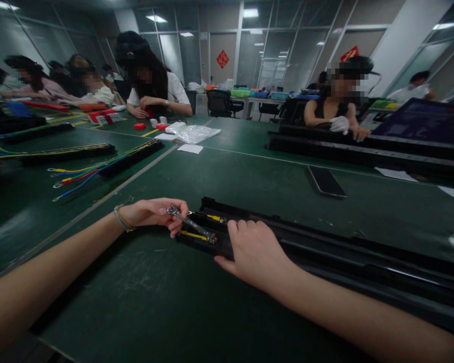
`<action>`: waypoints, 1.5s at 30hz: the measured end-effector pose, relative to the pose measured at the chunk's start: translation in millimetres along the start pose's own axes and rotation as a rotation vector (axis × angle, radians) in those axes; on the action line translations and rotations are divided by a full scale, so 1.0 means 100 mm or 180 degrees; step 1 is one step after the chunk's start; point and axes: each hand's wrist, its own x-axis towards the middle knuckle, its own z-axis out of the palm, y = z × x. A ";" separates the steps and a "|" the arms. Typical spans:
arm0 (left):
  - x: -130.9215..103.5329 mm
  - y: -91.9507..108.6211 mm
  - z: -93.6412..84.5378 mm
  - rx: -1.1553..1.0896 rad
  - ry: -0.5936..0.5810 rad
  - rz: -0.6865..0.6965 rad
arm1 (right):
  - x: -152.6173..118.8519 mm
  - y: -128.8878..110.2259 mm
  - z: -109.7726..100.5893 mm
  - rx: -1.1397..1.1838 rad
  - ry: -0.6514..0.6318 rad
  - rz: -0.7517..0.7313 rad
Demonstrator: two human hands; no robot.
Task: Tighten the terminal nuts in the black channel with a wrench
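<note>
A long black housing [325,252] lies on the green table, running from the middle to the right edge. My left hand [157,214] grips a silver wrench [192,225] at one end, and the wrench's other end sits around a fastener near the housing's left end. Two yellow-sleeved cable ends [214,218] lie inside the housing there. My right hand [255,249] rests over the housing just right of the wrench, fingers curled over it and thumb at the near edge. Whether anything is under those fingers is hidden.
A phone [326,181] lies beyond the housing. Black strips with coloured cables [132,156] are at the left. A plastic bag [196,133] and red parts [139,126] lie farther back. Across the table, a person's gloved hand [339,124] is by more long black housings [325,146].
</note>
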 end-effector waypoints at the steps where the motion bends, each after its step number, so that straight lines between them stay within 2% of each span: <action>1: 0.00 0.00 0.01 0.0008 0.0009 -0.0002 | 0.00 0.00 -0.01 0.0000 -0.0026 -0.0003; 10: 0.01 -0.01 0.00 0.0060 0.0025 -0.0007 | 0.00 0.00 -0.03 0.0023 -0.0142 0.0007; 22: 0.00 -0.05 -0.03 0.0096 0.0037 -0.0039 | -0.01 0.00 0.00 0.0054 0.0009 0.0015; 26: -0.01 -0.02 -0.01 0.0250 0.0108 -0.0101 | 0.00 0.00 -0.02 0.0041 -0.0119 -0.0006; 32: 0.00 0.03 0.04 0.0379 0.0212 -0.0138 | 0.00 0.00 -0.02 0.0049 -0.0101 0.0002; 45: 0.00 0.02 0.02 0.0550 0.0276 -0.0196 | 0.00 0.00 -0.01 0.0067 -0.0093 0.0018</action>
